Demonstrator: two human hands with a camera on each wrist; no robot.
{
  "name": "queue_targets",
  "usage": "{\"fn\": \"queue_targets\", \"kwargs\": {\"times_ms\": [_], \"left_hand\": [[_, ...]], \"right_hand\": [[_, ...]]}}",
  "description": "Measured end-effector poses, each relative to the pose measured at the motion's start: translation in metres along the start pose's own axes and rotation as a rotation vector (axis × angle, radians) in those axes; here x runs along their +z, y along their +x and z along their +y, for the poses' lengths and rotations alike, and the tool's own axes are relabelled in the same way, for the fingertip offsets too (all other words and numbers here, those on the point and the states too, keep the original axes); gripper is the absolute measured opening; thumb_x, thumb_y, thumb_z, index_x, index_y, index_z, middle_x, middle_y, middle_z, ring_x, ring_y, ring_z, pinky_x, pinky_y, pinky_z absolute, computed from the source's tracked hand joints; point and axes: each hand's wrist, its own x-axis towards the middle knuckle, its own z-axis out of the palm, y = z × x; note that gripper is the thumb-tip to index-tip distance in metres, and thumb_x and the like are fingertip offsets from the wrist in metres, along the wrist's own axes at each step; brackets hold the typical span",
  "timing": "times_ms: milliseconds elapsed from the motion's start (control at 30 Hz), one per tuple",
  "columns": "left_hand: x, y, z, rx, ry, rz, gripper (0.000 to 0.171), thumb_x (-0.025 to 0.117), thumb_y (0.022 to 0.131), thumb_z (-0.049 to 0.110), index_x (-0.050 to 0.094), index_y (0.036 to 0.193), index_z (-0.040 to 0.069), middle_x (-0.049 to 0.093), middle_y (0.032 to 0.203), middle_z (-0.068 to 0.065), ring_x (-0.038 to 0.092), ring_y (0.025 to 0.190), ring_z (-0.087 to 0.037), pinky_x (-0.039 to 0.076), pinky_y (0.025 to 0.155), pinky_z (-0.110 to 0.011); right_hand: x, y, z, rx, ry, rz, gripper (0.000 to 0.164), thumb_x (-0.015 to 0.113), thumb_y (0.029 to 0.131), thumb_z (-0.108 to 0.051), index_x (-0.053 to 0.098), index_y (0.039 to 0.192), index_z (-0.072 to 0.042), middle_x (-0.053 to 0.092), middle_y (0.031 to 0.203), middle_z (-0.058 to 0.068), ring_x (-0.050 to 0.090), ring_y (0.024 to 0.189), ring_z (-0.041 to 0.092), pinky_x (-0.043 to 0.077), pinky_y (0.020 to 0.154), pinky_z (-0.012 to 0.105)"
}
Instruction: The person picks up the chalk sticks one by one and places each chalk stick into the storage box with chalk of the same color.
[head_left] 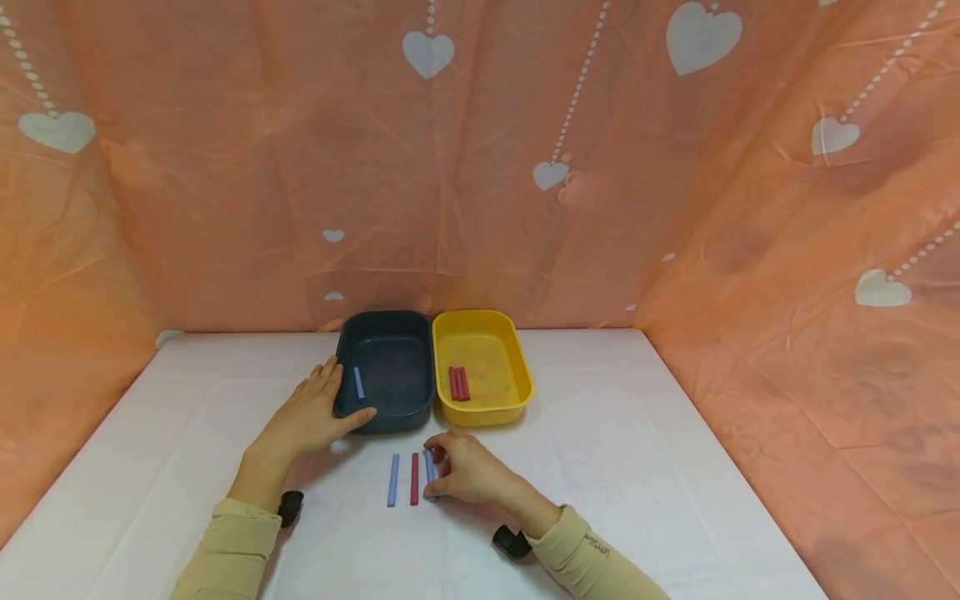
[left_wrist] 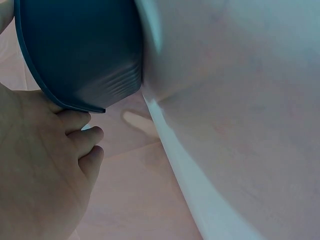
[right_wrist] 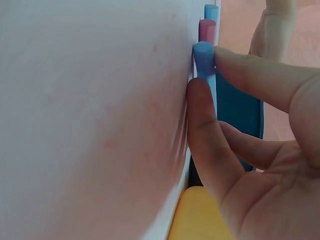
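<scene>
My right hand [head_left: 472, 468] pinches a blue chalk stick [head_left: 430, 471] by its ends on the white table; in the right wrist view thumb and finger touch that blue chalk [right_wrist: 203, 60]. To its left lie a red chalk stick [head_left: 414, 479] and another blue chalk stick [head_left: 393, 480], roughly parallel. My left hand [head_left: 307, 417] rests against the near left corner of a dark blue tray [head_left: 390, 417], thumb over the near rim and fingers along the left side. In the left wrist view the fingertips touch the tray's rim [left_wrist: 75, 106] from outside.
Inside the dark tray lies one blue chalk [head_left: 358, 384]. A yellow tray [head_left: 517, 367] stands against its right side, holding three red chalks [head_left: 459, 384]. Behind the white table [head_left: 600, 467] hangs an orange cloth [head_left: 480, 208] with white hearts, which also runs along both sides.
</scene>
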Motion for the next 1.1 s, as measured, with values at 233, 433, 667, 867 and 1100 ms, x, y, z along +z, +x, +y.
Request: {"fn": "queue_targets", "kwargs": {"times_ms": [233, 433, 667, 867, 1100], "left_hand": [[-0.001, -0.0001, 0.0003, 0.002, -0.002, 0.003, 0.116, 0.06, 0.092, 0.072, 0.022, 0.157, -0.016, 0.016, 0.166, -0.036, 0.016, 0.152, -0.056, 0.019, 0.121, -0.069], [-0.0004, -0.0001, -0.0005, 0.004, -0.007, 0.0, 0.115, 0.06, 0.093, 0.071, 0.021, 0.158, -0.016, 0.016, 0.166, -0.036, 0.015, 0.152, -0.056, 0.018, 0.121, -0.069], [-0.0005, -0.0009, 0.0007, 0.001, -0.013, -0.004, 0.115, 0.06, 0.093, 0.071, 0.021, 0.158, -0.016, 0.016, 0.166, -0.036, 0.015, 0.153, -0.056, 0.018, 0.121, -0.069], [-0.001, -0.0014, 0.0017, 0.004, -0.013, -0.001, 0.115, 0.06, 0.093, 0.071, 0.021, 0.158, -0.016, 0.016, 0.166, -0.036, 0.015, 0.153, -0.055, 0.018, 0.121, -0.069], [-0.0009, -0.0006, -0.0003, 0.01, -0.013, 0.003, 0.114, 0.061, 0.093, 0.07, 0.022, 0.157, -0.016, 0.016, 0.166, -0.036, 0.016, 0.152, -0.055, 0.018, 0.121, -0.069]], "right_hand": [[0.0013, -0.0003, -0.0002, -0.01, 0.047, 0.029, 0.054, 0.093, 0.078, -0.014, 0.066, 0.124, -0.004, 0.061, 0.098, -0.002, 0.055, 0.074, 0.002, 0.051, 0.078, 0.02], [0.0025, 0.0003, 0.0009, -0.032, 0.06, 0.058, 0.049, 0.092, 0.079, -0.012, 0.066, 0.121, -0.006, 0.06, 0.095, -0.002, 0.054, 0.075, 0.002, 0.051, 0.077, 0.019], [0.0033, -0.0007, 0.0004, -0.04, 0.111, 0.084, 0.043, 0.089, 0.081, -0.008, 0.064, 0.116, -0.007, 0.061, 0.1, 0.0, 0.058, 0.078, 0.004, 0.053, 0.078, 0.02], [0.0033, -0.0008, -0.0004, -0.028, 0.155, 0.081, 0.041, 0.088, 0.082, -0.004, 0.064, 0.115, -0.008, 0.063, 0.101, 0.001, 0.061, 0.081, 0.008, 0.054, 0.079, 0.02], [0.0038, -0.0006, -0.0018, -0.028, 0.183, 0.087, 0.039, 0.086, 0.083, -0.001, 0.064, 0.114, -0.007, 0.063, 0.099, 0.0, 0.061, 0.078, 0.007, 0.054, 0.076, 0.019]]}}
